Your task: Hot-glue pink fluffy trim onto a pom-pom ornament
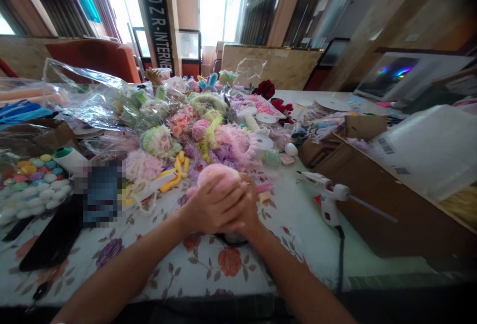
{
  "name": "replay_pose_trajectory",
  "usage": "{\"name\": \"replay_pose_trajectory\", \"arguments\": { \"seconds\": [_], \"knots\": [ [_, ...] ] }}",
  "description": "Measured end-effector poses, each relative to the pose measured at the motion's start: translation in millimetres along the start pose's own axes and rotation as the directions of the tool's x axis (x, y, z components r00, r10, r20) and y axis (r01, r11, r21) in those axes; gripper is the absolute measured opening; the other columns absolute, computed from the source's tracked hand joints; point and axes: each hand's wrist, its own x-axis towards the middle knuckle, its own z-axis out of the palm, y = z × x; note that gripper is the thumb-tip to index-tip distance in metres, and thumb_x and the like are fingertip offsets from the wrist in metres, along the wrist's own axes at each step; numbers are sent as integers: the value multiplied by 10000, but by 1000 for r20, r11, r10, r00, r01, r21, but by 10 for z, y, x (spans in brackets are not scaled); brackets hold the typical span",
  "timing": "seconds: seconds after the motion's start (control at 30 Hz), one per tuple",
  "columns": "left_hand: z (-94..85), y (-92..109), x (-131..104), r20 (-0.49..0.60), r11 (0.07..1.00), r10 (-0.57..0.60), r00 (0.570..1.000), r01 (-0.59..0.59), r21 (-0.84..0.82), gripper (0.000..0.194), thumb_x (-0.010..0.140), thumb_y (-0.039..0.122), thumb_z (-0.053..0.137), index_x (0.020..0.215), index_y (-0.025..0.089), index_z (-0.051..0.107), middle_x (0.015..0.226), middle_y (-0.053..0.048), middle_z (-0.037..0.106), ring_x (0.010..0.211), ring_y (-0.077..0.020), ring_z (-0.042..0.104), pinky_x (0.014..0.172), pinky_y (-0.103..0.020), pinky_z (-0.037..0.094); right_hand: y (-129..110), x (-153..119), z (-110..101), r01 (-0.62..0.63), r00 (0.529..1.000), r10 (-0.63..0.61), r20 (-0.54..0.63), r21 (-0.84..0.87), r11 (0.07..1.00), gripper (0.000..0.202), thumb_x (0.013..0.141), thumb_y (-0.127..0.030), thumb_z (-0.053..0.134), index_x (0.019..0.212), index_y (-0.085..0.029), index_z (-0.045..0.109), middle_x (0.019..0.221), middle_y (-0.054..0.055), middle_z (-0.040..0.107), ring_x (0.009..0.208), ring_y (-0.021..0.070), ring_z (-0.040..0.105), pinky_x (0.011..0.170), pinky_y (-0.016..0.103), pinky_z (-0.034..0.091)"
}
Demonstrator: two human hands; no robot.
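Observation:
Both hands are cupped together around a fluffy pink ball [216, 174] near the middle of the table. My left hand [214, 204] wraps its near side, fingers pressed across it. My right hand [250, 209] closes on the far right side, partly hidden behind the left fingers. Only the ball's top and a small pink bit at its left show. Just beyond lie a heap of pastel yarn and lace trims [236, 142] and a yellow fuzzy strip [179, 172]. Below the hands a dark-rimmed object is mostly covered.
A white glue gun [330, 197] lies at the right beside a cardboard box [391, 204]. At left are a black phone-like slab [52, 239], a bag of colored balls [37, 190] and clear plastic wrap [89, 100]. A flowered cloth [167, 269] covers the table.

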Motion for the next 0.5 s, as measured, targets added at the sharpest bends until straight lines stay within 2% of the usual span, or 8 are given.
{"name": "replay_pose_trajectory", "arguments": {
  "seconds": [0.03, 0.07, 0.17, 0.23, 0.3, 0.33, 0.4, 0.5],
  "knots": [
    [-35, -46, 20, -11, 973, 176, 984, -172, 157, 441, 870, 464, 655, 1251, 245, 692, 1292, -91, 723, 1233, -327, 643, 1111, -525, 443, 9, 84, -6, 40, 999, -40, -3, 6, 999, 478, 779, -500, 674, 1190, -267, 596, 1020, 140, 695, 942, 364, 682, 823, 566, 540],
    [-69, -92, 38, -50, 935, 263, 964, -241, 261, 444, 877, 482, 636, 1230, 220, 696, 1292, -121, 717, 1247, -345, 628, 1111, -544, 438, 18, 164, -7, 74, 997, -74, -1, -7, 997, 496, 760, -501, 676, 1174, -244, 586, 1018, 132, 686, 953, 358, 668, 849, 571, 535],
    [-133, -202, 58, -94, 942, 263, 960, -235, 242, 404, 924, 407, 563, 1240, 185, 682, 1283, -157, 709, 1247, -315, 619, 1087, -501, 465, 29, 295, 12, 110, 994, -110, 10, -91, 990, 509, 713, -477, 686, 1119, -194, 566, 963, 111, 666, 919, 340, 640, 835, 560, 532],
    [-150, -250, 39, -126, 987, 144, 981, -134, 86, 388, 943, 340, 527, 1256, 170, 680, 1274, -164, 710, 1231, -294, 627, 1063, -469, 481, 17, 291, 23, 107, 994, -106, 20, -133, 985, 550, 666, -477, 720, 1100, -179, 559, 950, 112, 657, 902, 338, 631, 820, 547, 533],
    [-161, -304, 4, -177, 988, -119, 977, 99, -122, 377, 961, 355, 500, 1200, 164, 719, 1231, -160, 730, 1176, -283, 657, 1035, -442, 492, -10, 260, 17, 122, 993, -122, 12, -156, 980, 636, 625, -501, 760, 1124, -170, 546, 971, 123, 649, 906, 341, 621, 816, 538, 533],
    [-166, -340, -15, -190, 943, -292, 937, 248, -221, 382, 972, 390, 483, 1134, 167, 748, 1177, -151, 751, 1130, -279, 678, 1011, -431, 501, -27, 246, 5, 140, 990, -142, 0, -164, 976, 676, 617, -520, 771, 1144, -168, 536, 983, 126, 642, 911, 341, 615, 815, 534, 531],
    [-174, -426, -48, -202, 807, -562, 802, 478, -346, 422, 982, 453, 467, 995, 167, 777, 1052, -138, 781, 1018, -276, 709, 937, -418, 527, -61, 234, -29, 200, 977, -209, -35, -172, 964, 733, 636, -560, 761, 1199, -162, 512, 1015, 134, 622, 941, 345, 598, 829, 539, 522],
    [-172, -526, -70, -281, 720, -686, 671, 571, -395, 409, 969, 470, 507, 1051, 145, 742, 1023, -140, 779, 952, -272, 718, 870, -409, 548, -111, 248, -90, 335, 931, -356, -85, -190, 923, 788, 714, -582, 703, 1311, -130, 457, 1076, 158, 588, 1002, 348, 572, 899, 565, 494]
  ]
}}
